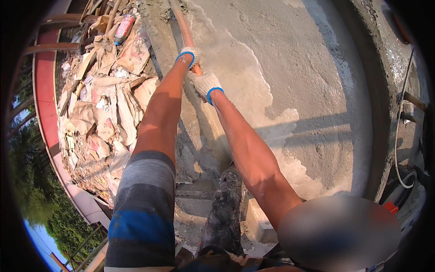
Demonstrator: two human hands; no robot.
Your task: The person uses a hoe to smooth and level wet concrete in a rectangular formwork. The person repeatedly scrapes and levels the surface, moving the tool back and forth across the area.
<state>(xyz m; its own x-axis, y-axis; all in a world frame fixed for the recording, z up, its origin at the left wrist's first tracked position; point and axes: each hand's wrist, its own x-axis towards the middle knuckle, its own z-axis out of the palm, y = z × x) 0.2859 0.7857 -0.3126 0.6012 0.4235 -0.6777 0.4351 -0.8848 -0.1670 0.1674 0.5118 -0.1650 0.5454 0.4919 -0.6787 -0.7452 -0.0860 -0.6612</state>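
Note:
My left hand and my right hand wear white knit gloves with blue cuffs. Both are closed around a long reddish-brown tool handle that runs away from me toward the top of the view. The left hand grips higher on the handle, the right hand just below it. The handle's far end is out of view. Under the hands lies a wide bed of wet grey cement with a smoother, darker patch to the right. My mud-caked boot stands on a ledge below.
A heap of crumpled empty paper sacks with a red can lies to the left, bounded by a red curved rim. A raised concrete edge, a white cable and pipes sit at right. Trees are far below left.

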